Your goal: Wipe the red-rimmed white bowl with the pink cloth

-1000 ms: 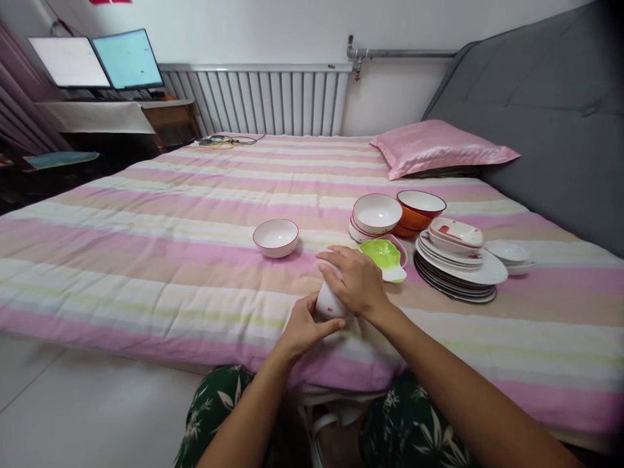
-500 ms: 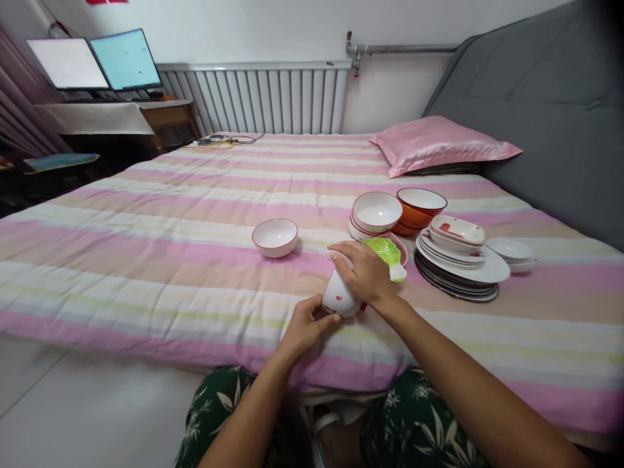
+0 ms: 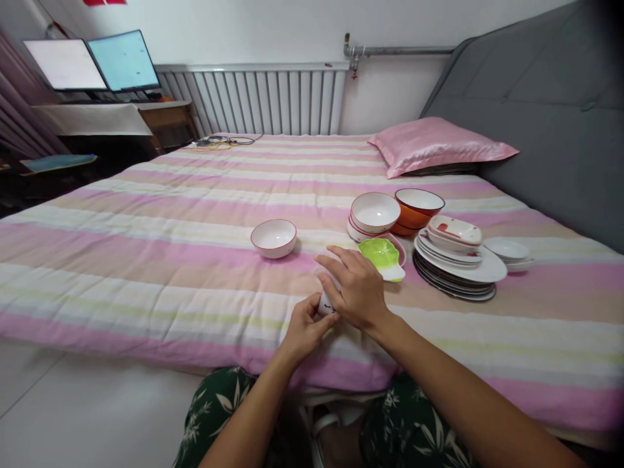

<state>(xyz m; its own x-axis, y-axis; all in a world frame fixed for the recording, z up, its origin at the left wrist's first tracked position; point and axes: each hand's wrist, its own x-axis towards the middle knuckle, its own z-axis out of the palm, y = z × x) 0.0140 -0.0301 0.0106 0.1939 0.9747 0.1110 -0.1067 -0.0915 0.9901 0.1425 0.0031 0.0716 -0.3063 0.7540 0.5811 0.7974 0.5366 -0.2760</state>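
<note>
A white bowl [image 3: 326,304] with dark and red markings is held tilted on its side near the front of the bed. My left hand [image 3: 308,328] pinches its lower edge between thumb and fingers. Over the bowl's upper side lies my right hand [image 3: 355,286], its curved fingers against the surface and hiding most of it. To the left of my hands, a red-rimmed white bowl [image 3: 273,239] stands upright on the striped bedding. Just right of my right hand is a green leaf-shaped dish [image 3: 379,252], resting on a pink dish [image 3: 400,249].
Beyond the green dish are stacked red-rimmed bowls [image 3: 375,211] and orange bowls [image 3: 419,205]. On the right stand piled plates [image 3: 492,268] topped by rectangular dishes [image 3: 455,229], with small white dishes [image 3: 507,249] beside them. A pink pillow [image 3: 441,146] lies near the headboard.
My right hand has shifted left and down over the bowl, covering more of it. The left hand keeps its grip, and the other dishes stay put.
</note>
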